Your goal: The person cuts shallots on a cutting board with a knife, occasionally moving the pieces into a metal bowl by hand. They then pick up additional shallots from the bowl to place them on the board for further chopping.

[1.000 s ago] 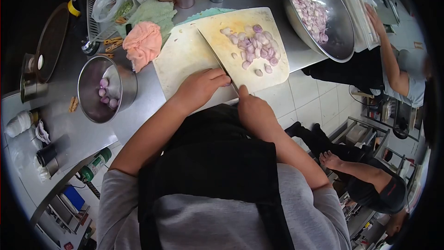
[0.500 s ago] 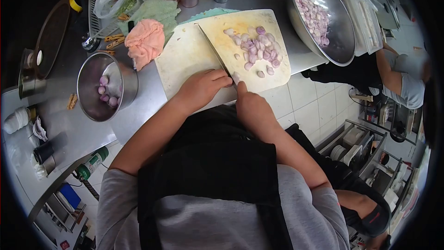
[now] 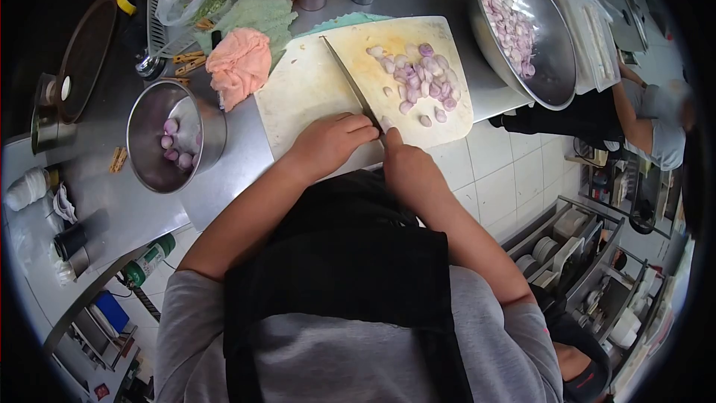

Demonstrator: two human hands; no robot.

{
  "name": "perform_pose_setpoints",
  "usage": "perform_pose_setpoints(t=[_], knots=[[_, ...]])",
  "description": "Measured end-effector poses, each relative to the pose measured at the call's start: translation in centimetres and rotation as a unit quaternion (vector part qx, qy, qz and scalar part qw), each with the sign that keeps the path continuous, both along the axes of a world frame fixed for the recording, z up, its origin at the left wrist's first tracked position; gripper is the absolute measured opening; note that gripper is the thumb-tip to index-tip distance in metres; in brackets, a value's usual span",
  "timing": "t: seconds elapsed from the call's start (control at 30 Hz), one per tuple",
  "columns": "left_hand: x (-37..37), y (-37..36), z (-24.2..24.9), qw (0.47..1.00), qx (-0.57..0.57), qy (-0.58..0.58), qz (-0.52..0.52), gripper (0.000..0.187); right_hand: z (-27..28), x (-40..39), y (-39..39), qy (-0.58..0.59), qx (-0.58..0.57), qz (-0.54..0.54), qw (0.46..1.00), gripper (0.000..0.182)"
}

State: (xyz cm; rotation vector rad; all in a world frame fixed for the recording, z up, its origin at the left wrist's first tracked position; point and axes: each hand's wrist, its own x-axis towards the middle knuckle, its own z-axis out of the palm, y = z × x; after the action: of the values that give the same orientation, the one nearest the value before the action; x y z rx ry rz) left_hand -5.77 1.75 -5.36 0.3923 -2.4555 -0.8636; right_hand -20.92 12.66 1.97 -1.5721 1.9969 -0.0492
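Leftmost, whole shallots (image 3: 177, 146) are seen in a steel bowl (image 3: 212, 123). A shallot, hidden beneath curled fingers, is pinned on the cutting board (image 3: 298, 97) by the left hand (image 3: 332, 140): small, slippery, best braced knuckles-forward. The knife (image 3: 350, 82) is clamped in the right hand (image 3: 406, 164). Both hands have edged up-frame since earlier.

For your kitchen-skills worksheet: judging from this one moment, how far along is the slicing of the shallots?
Done: the large steel bowl already holds many slices, and a loose pile of slices lies on the cutting board. In hand: the right hand grips the knife, its blade down beside the left hand, which covers whatever is being cut. Left: several whole peeled shallots wait in the small steel bowl.
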Motion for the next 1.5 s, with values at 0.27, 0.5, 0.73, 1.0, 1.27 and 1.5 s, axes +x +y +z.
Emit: perform_pose_setpoints(t=[0.27,0.5,0.73,1.0,1.27,1.5], knots=[[0.1,-0.1,-0.2,1.000,-0.006,-0.005,-0.002,0.015,-1.2,-0.3,-0.5,0.001,-0.012,-0.004,1.000,0.019],[-1.4,1.5,0.7,0.998,-0.053,0.004,0.023,0.017,1.0,-3.9,-1.6,0.025,-0.045,0.006,0.999,0.015],[-0.4,2.5,0.7,0.998,0.049,-0.021,0.046,0.015,0.8,-1.9,1.4,-0.006,0.019,-0.020,1.000,0.015],[-0.1,1.5,1.1,0.999,0.007,-0.047,-0.006,0.020,2.0,-0.7,2.4,-0.027,0.040,-0.028,0.998,0.018],[-0.3,1.2,0.5,0.999,-0.023,-0.029,-0.016,0.021,0.9,-0.1,2.2,-0.027,0.052,-0.040,0.997,0.019],[0.0,1.0,0.6,0.998,-0.042,-0.028,-0.023,0.019,1.9,-0.2,1.4,-0.033,0.029,-0.037,0.998,0.018]])
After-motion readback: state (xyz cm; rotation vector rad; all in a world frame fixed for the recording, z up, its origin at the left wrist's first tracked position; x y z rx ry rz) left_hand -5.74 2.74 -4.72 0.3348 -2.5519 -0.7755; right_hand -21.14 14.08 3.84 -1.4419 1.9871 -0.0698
